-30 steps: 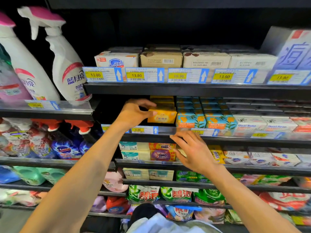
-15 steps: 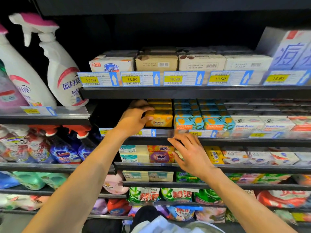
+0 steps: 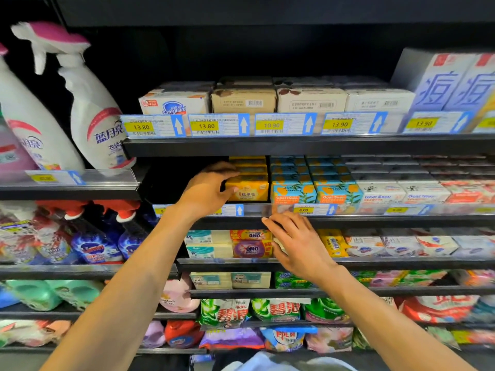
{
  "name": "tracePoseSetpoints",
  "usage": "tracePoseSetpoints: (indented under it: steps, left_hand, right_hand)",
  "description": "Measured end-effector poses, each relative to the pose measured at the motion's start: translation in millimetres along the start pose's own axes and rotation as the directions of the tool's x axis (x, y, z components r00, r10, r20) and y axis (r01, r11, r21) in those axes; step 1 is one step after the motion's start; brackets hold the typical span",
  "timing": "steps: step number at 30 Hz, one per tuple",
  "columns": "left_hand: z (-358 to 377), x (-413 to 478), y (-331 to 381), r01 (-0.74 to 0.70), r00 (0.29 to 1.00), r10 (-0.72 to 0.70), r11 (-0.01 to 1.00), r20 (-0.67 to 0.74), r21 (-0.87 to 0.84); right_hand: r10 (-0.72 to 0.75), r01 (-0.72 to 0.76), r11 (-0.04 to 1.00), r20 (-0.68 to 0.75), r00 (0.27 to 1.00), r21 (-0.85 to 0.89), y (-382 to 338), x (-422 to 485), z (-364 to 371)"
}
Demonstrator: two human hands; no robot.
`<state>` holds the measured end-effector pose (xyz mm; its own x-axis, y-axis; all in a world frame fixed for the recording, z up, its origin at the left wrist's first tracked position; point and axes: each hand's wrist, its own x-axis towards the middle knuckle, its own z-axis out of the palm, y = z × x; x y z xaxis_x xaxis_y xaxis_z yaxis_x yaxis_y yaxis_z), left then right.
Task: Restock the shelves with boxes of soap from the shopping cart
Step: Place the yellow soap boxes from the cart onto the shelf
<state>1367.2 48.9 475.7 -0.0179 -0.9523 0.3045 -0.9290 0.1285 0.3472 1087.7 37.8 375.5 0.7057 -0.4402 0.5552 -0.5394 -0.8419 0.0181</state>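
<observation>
Left hand (image 3: 207, 190) at 10 o'clock of frame centre, grasping the yellow soap box (image 3: 250, 190): fingers curled over its top, thumb on its front face. Box sits at the front of the second shelf (image 3: 375, 219), left end of the row, with more yellow boxes stacked behind it. Goat Soap boxes (image 3: 293, 192) touch it at its 3 o'clock.

Right hand (image 3: 300, 246) at 5 o'clock of the box, released, fingers spread and straight, holding nothing. Fingertips reach the shelf's front rail; contact unclear. OMO packs (image 3: 251, 247) at the hand's 9 o'clock. Spray bottle (image 3: 93, 116) at the frame's 10 o'clock.
</observation>
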Motion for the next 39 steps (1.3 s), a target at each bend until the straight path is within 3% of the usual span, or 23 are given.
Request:
tracePoseSetpoints:
  steps: [4, 7, 15, 22, 25, 33, 39]
  left_hand:
    - [0, -24, 7, -0.017, 0.992, 0.025, 0.998, -0.12, 0.067]
    - [-1, -57, 20, -0.099, 0.966, 0.134, 0.982, -0.223, 0.158]
    - [32, -157, 64, -0.246, 0.969, 0.245, 0.963, 0.028, 0.106]
    - [84, -198, 132, -0.354, 0.92, 0.333, 0.933, 0.206, 0.071]
    - [105, -203, 180, -0.422, 0.881, 0.406, 0.906, 0.245, 0.016]
    - [185, -197, 346, -0.662, 0.67, 0.666, 0.736, 0.328, -0.143]
    - [266, -175, 492, -0.756, 0.532, 0.76, 0.625, 0.372, -0.196]
  right_hand:
    - [0.021, -0.02, 1.0, 0.097, 0.995, -0.014, -6, 0, -16]
    - [0.061, -0.056, 0.998, 0.128, 0.99, -0.04, -17, -8, -31]
    - [0.383, -0.357, 0.921, 0.182, 0.906, -0.158, -60, -89, -78]
    - [0.669, -0.61, 0.742, 0.249, 0.7, -0.278, -99, -211, -129]
    - [0.776, -0.709, 0.629, 0.208, 0.596, -0.318, -109, -266, -155]
    - [0.955, -0.887, 0.286, 0.035, 0.294, -0.363, -92, -405, -231]
    - [0.996, -0.932, 0.063, -0.037, 0.081, -0.357, -36, -516, -287]
